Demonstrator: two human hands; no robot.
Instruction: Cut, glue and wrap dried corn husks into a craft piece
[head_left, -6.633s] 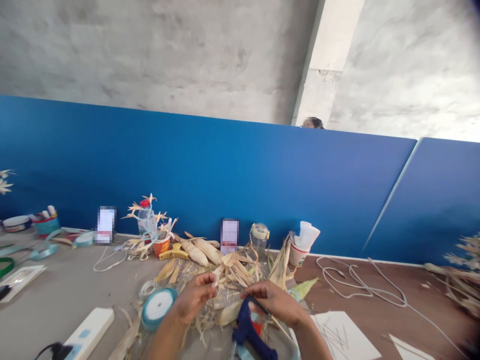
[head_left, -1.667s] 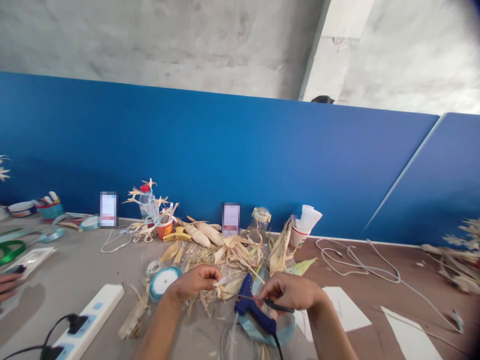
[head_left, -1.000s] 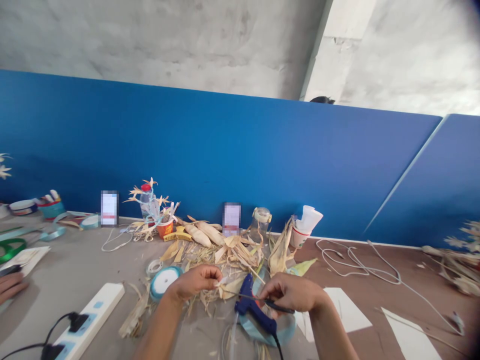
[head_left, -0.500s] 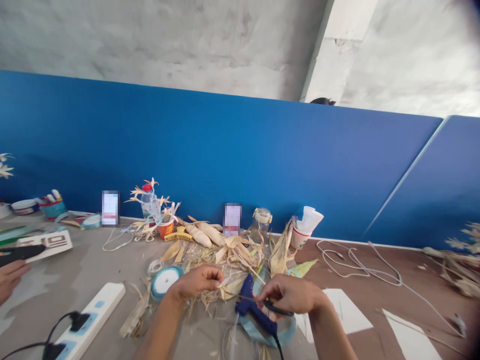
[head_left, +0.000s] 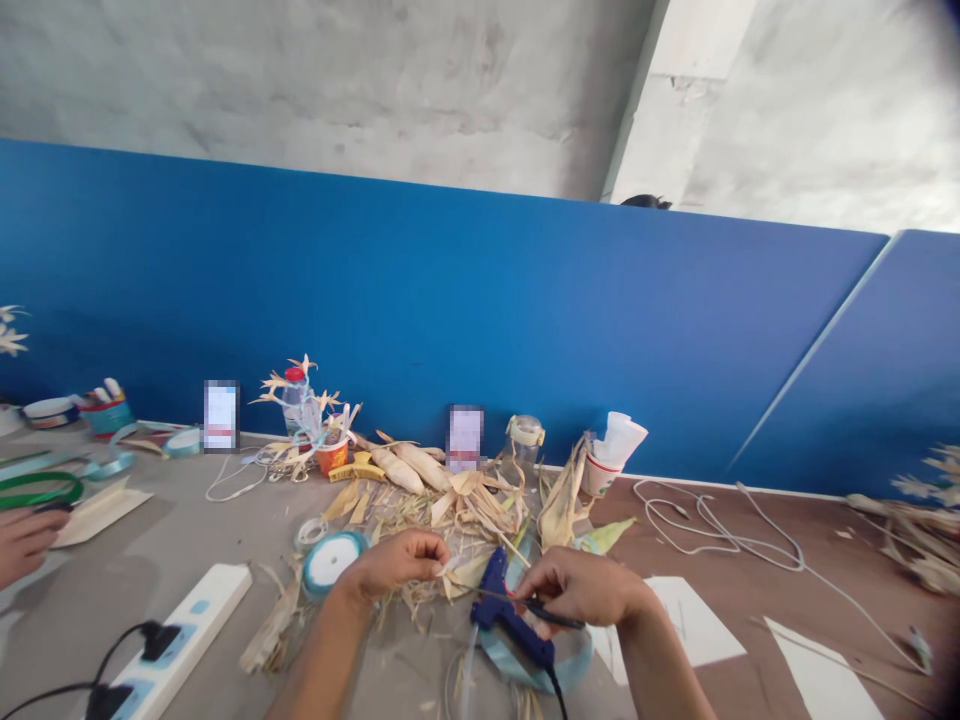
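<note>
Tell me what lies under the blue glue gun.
The blue glue gun rests on a light-blue ribbon spool, whose rim shows beneath it. The right hand covers the spool's far side; its middle stays hidden.

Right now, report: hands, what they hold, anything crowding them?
Left hand pinching a husk strip. Right hand gripping a thin dark rod. Blue glue gun between the hands, husk scraps behind.

We have bare table (head_left: 172, 540) to our left; husks (head_left: 465, 515), a ribbon spool (head_left: 328, 560) and glue gun (head_left: 504, 615) crowd the middle.
</note>
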